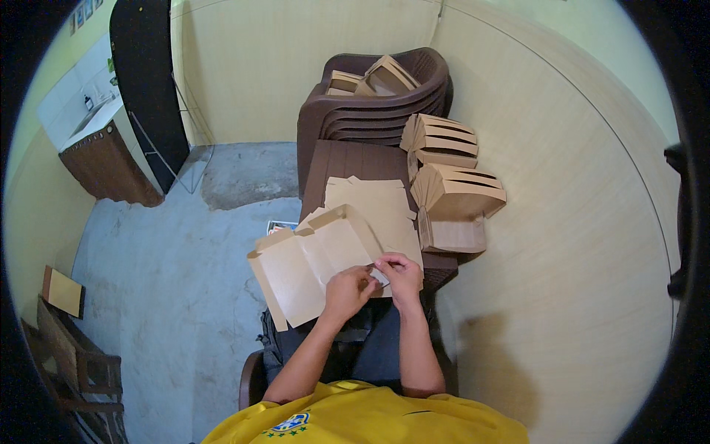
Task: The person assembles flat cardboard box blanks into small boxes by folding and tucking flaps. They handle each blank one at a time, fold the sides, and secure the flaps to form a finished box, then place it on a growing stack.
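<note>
A partly folded cardboard box point(296, 277) lies tilted at the near end of the brown table, its glossy inside facing up and some edge flaps raised. At its near right corner my left hand point(347, 294) is closed, with curled fingers on the corner flaps. My right hand point(401, 279) pinches the same corner from the right, thumb and fingertips together. The exact fold between the fingertips is partly hidden by the hands. Under and beyond the box lies a stack of flat cardboard blanks point(373, 196).
Folded boxes point(462, 196) stand nested in stacks along the table's right side, beside the wall. Past the brown table point(355, 159), stacked brown plastic chairs point(318, 118) hold more boxes point(386, 76). A sink counter point(107, 118) stands far left, wooden furniture point(74, 355) near left.
</note>
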The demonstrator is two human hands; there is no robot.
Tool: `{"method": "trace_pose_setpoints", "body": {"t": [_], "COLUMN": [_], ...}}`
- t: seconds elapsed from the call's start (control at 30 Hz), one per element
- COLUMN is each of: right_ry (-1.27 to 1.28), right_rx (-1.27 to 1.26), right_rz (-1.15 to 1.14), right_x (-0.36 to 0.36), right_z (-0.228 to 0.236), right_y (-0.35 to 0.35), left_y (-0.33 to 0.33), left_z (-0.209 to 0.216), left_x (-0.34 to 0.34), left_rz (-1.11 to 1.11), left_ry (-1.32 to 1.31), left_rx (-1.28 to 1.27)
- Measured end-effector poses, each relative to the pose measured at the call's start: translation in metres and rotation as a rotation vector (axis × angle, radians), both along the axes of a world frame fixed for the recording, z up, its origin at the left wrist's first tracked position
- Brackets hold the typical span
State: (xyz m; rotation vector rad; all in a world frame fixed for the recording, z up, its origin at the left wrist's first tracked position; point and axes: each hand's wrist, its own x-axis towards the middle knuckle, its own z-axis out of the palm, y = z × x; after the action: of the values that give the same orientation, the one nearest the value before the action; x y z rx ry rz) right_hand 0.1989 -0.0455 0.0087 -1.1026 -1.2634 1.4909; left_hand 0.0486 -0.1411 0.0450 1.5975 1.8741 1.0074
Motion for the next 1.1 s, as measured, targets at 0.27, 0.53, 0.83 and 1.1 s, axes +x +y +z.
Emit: {"method": "trace_pose_setpoints", "body": {"t": [0.27, 0.53, 0.83, 1.1], "right_ry": [-0.331, -0.820, 0.247, 0.040], "right_rx": [0.436, 0.567, -0.168, 0.186], "right_rz": [0.224, -0.120, -0.015, -0.146], "right_x": [-0.001, -0.025, -0.033, -0.041], "right_z": [0.017, 0.011, 0.007, 0.072], "right_y": [-0.014, -0.035, -0.028, -0.059], "left_y": [0.022, 0.037, 0.011, -0.003], "left_z": [0.009, 0.006, 0.011, 0.032], "left_x": [-0.005, -0.007, -0.017, -0.027], "left_rz": [0.262, 0.243, 0.253, 0.150], "left_ry": [0.142, 0.055, -0.442, -0.825], "left_rx": [0.137, 0.128, 0.088, 0.097]}}
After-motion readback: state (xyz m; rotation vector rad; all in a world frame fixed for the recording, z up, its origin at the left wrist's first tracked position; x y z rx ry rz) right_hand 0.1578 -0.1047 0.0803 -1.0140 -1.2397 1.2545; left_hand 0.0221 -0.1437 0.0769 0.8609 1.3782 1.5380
